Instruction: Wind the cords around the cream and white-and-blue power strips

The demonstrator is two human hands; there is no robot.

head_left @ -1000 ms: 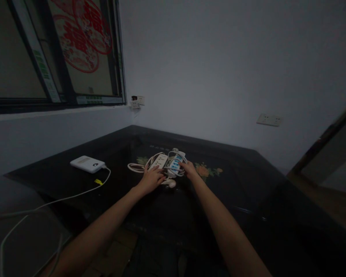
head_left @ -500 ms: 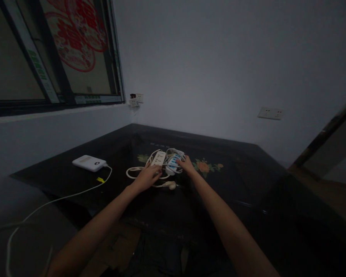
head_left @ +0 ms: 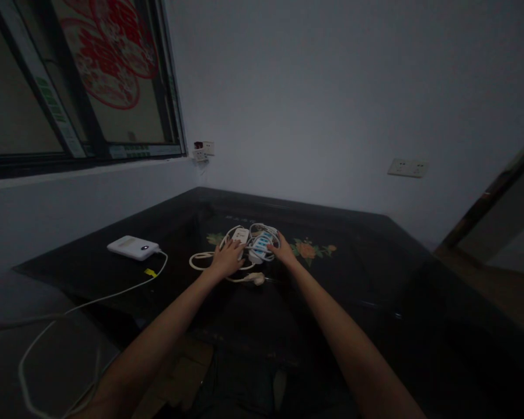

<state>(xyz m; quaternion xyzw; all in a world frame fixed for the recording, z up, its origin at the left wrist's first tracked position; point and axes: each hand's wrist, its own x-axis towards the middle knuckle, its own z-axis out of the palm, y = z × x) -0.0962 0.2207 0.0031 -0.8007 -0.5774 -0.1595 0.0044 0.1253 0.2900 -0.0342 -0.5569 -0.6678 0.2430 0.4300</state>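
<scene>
Two power strips lie side by side on the dark table. Over the near end of the white power strip (head_left: 241, 234) rests my left hand (head_left: 227, 257), its fingers spread and touching the strip. My right hand (head_left: 282, 250) grips the right side of the blue-and-white power strip (head_left: 259, 247), thumb on its near part and fingers behind its coiled cable. Loops of that grey-white cable cross its face. A cream cable (head_left: 197, 261) curves out to the left of my left hand. Nearer me lies a pale plug (head_left: 257, 279) on its cord.
On the left of the black table (head_left: 332, 285) is a white power bank (head_left: 133, 247), with a white cord (head_left: 109, 298) running over the near edge. A wall socket (head_left: 407, 168) is at the right; another socket (head_left: 208, 148) is in the corner beside the window.
My left hand's fingers have spread and moved slightly farther up the white strip. My right hand stays at the blue-and-white strip. The view has shifted a little.
</scene>
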